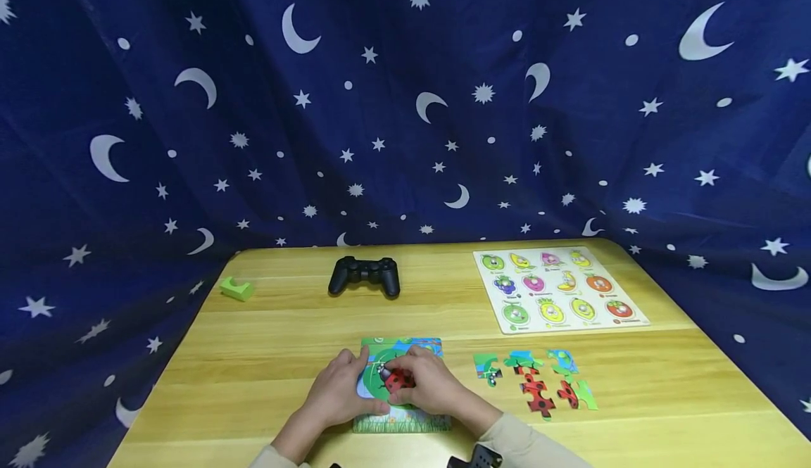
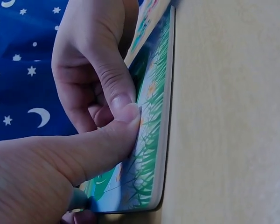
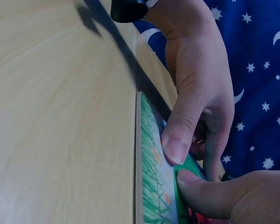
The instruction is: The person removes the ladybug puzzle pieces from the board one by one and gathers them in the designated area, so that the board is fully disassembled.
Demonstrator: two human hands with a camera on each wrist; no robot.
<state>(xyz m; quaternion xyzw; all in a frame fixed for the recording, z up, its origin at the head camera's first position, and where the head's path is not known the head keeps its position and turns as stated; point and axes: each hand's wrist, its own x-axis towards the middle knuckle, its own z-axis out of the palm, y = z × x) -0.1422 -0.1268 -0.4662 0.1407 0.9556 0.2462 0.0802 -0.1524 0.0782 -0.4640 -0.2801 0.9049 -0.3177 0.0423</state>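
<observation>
A ladybug jigsaw board (image 1: 402,422) with a grass strip along its near side lies before me. At its left edge, my left hand (image 1: 338,388) holds the board, fingers along the side and thumb (image 2: 109,142) over its top. My right hand (image 1: 431,381) reaches in from the right, fingers bent and thumb (image 3: 177,144) touching the board near the left thumb. Between its index finger and thumb shows the red ladybug picture (image 1: 398,381); the frames do not show whether a loose piece is pinched there. Right of the board lie several jigsaw pieces (image 1: 541,405), some with ladybug parts.
A white fruit puzzle board (image 1: 494,292) lies at the back right. Behind the ladybug board is a black game controller (image 1: 364,276). A small green block (image 1: 237,289) sits at the back left. Behind the wooden table (image 1: 279,334) hangs a blue star-and-moon cloth (image 1: 380,130).
</observation>
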